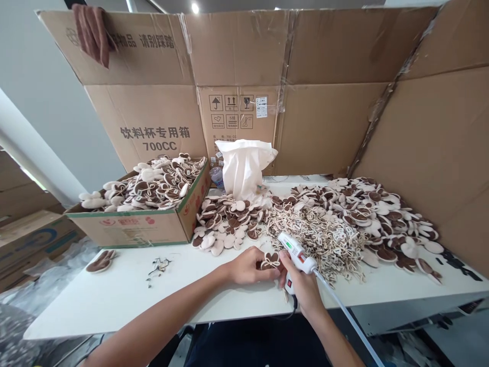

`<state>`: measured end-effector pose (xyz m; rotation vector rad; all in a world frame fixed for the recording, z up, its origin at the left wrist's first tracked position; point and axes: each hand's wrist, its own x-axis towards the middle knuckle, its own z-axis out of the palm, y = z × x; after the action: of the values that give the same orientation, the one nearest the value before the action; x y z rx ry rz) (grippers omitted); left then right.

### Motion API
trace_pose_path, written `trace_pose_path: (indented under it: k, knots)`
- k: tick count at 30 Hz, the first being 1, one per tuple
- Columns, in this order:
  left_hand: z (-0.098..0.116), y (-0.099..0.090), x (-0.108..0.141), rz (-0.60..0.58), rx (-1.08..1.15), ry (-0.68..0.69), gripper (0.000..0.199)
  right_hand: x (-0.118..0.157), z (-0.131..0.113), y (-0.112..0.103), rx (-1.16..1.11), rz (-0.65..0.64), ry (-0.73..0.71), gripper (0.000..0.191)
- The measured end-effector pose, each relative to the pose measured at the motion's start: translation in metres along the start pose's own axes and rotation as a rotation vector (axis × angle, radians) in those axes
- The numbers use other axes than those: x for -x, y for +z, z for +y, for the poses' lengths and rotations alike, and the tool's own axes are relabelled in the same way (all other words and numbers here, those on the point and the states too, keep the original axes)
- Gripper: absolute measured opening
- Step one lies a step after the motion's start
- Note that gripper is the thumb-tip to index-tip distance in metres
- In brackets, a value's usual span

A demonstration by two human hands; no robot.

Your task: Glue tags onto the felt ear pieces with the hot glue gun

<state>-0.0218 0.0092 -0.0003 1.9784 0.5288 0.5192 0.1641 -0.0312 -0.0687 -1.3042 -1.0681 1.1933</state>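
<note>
My left hand (248, 266) is closed round a small brown-and-cream plush piece with rounded ears (263, 264). A cream string bow (272, 261) lies across its brown face. Close beside it, my right hand (301, 285) grips a white hot glue gun (298, 252), its nozzle pointing up and to the left. A long whitish glue stick (344, 308) trails from the gun's back end. My right fingertips are at the plush piece's right edge; whether they pinch the bow I cannot tell. Behind the gun spreads a heap of cream string bows (317, 237).
A cardboard box (133, 229) full of plush pieces stands at the left. Loose plush piles (225, 224) lie mid-table and at the right (397, 219). One lone plush piece (101, 261) and dark scraps (158, 266) lie front left. White tissue (244, 168) stands before cardboard walls (324, 122).
</note>
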Motion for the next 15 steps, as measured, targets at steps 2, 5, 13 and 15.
trace_pose_path:
  k: [2, 5, 13, 15]
  knots:
    - [0.0, 0.0, 0.0, -0.006, -0.068, 0.021, 0.041, 0.001, -0.003, 0.001, 0.019, 0.011, 0.006, 0.047]
    - [-0.008, 0.001, 0.001, 0.039, -0.188, 0.006, 0.037, 0.004, -0.007, 0.002, 0.052, 0.039, 0.013, 0.044]
    - [-0.019, 0.006, -0.001, 0.092, -0.286, 0.03, 0.033, 0.007, -0.013, 0.0, 0.159, 0.088, -0.031, 0.044]
    - [-0.017, 0.005, -0.001, 0.092, -0.278, 0.022, 0.035, 0.007, -0.013, 0.001, 0.149, 0.061, -0.02, 0.046]
